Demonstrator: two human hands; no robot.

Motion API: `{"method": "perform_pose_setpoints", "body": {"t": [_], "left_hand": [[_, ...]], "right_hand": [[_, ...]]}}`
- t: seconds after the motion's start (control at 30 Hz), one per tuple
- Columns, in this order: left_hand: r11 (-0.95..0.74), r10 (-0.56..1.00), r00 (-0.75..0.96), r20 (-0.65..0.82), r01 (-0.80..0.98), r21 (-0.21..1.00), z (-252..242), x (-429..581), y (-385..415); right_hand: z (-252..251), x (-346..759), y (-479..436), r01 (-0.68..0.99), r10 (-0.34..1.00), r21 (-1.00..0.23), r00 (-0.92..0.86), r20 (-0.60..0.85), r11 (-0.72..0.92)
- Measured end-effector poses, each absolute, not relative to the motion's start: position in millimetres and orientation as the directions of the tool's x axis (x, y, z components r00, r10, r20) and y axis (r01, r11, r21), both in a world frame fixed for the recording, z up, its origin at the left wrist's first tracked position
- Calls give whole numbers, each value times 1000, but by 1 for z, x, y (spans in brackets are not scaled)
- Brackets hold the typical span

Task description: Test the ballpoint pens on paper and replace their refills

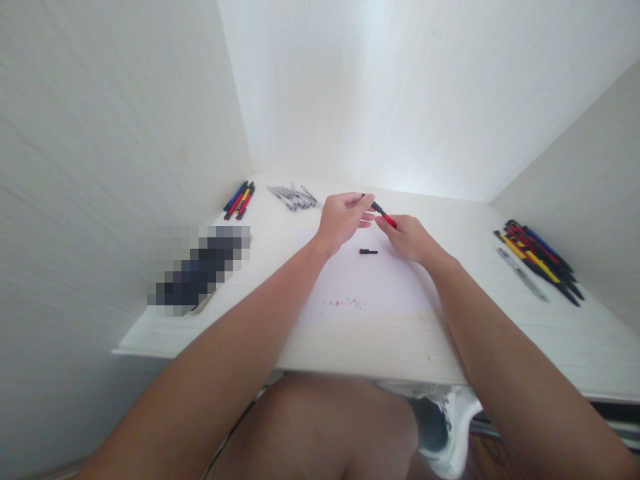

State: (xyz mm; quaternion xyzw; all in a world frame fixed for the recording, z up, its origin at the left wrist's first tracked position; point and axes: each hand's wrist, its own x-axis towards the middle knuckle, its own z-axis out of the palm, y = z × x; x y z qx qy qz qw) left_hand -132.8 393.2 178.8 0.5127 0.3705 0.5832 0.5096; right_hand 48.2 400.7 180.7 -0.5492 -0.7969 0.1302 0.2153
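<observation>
Above the white paper (395,287), a red and black pen (388,218) is held between my two hands. My right hand (409,237) is closed around its red barrel. At the black end, the fingers of my left hand (344,215) pinch together; the tip is hidden behind them. A black pen cap (369,252) with a red end lies on the paper just below the hands. Small coloured scribbles (345,303) mark the lower part of the sheet.
Several red, yellow and blue pens (240,200) lie at the back left, beside a pile of thin clear refills or pens (294,197). More pens (540,260) are grouped at the right wall. A blurred dark object (200,273) sits left. White panels enclose the desk (360,350).
</observation>
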Motion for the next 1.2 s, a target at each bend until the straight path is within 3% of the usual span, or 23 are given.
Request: {"method": "perform_pose_setpoints", "body": {"t": [0.4,0.9,1.2], "left_hand": [[-202,976,39,213,-185,962,179,-132,392],[-137,978,115,175,-283,949,184,-135,389],[-174,974,84,211,-322,931,182,-131,388]], "right_hand": [[180,47,400,814,928,-446,-313,201,371],[177,47,403,773,927,-512,-306,217,375],[175,48,405,771,910,-485,-329,250,412]]}}
